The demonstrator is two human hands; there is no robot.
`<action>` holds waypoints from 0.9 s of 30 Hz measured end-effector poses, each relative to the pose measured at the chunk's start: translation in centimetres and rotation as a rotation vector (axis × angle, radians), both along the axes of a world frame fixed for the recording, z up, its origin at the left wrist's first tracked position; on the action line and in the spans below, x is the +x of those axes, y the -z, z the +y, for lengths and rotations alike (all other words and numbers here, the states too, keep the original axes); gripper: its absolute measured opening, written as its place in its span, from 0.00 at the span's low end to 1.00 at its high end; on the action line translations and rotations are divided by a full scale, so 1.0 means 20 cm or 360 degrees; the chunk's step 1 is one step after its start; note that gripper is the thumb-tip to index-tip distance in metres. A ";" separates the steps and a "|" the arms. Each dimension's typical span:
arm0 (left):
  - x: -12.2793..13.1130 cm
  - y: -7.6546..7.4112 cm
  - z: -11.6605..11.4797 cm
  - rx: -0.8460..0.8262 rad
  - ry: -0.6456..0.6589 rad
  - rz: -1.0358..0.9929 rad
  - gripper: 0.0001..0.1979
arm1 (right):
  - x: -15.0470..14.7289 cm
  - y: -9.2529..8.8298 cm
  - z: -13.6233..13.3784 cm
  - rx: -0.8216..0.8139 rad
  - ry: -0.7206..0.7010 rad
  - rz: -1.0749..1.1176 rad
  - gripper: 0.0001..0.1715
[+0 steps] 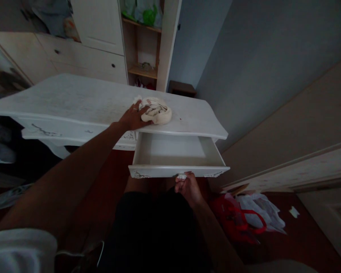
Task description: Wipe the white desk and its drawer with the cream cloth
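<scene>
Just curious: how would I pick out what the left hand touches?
Find the white table with the open drawer. On its top, above that drawer, a crumpled cream cloth bundle touches the left hand. Nothing else there is soft and rounded.

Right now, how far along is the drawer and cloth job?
Done: drawer stands pulled open, its inside bare. In hand: left hand rests on the cream cloth bundle on the desktop; right hand grips the drawer knob. Left: bundle not yet in the drawer, drawer not shut.
</scene>
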State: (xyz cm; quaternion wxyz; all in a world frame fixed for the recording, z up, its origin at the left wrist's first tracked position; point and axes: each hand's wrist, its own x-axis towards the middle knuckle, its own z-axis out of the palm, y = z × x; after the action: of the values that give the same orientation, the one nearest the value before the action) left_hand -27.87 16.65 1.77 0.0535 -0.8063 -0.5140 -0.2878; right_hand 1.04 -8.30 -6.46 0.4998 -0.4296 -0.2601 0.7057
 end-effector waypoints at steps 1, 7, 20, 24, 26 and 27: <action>0.00 0.00 0.00 -0.0048 0.0003 0.0020 0.45 | 0.00 0.00 0.03 -0.0003 0.0016 0.0003 0.20; 0.01 -0.06 -0.06 -0.0262 -0.0047 0.0157 0.43 | 0.02 0.00 0.26 -0.0105 -0.0010 -0.0016 0.22; 0.01 -0.07 -0.07 -0.0292 -0.0111 0.0182 0.42 | -0.05 -0.06 0.75 -0.0290 0.0012 -0.0061 0.25; 0.01 -0.06 -0.07 -0.0273 -0.0094 0.0175 0.42 | -0.06 -0.05 0.83 -0.0296 0.0010 -0.0021 0.24; 0.01 -0.05 -0.06 -0.0260 -0.0082 0.0164 0.42 | -0.06 -0.04 0.86 -0.0299 0.0008 -0.0004 0.23; 0.01 -0.04 -0.06 -0.0256 -0.0079 0.0157 0.42 | -0.06 -0.03 0.87 -0.0301 0.0007 0.0004 0.22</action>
State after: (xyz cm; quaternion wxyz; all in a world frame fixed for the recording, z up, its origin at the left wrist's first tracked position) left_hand -27.76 15.37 2.66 0.0210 -0.8083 -0.5519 -0.2041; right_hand -0.23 9.09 -5.79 0.4589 -0.4744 -0.1907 0.7266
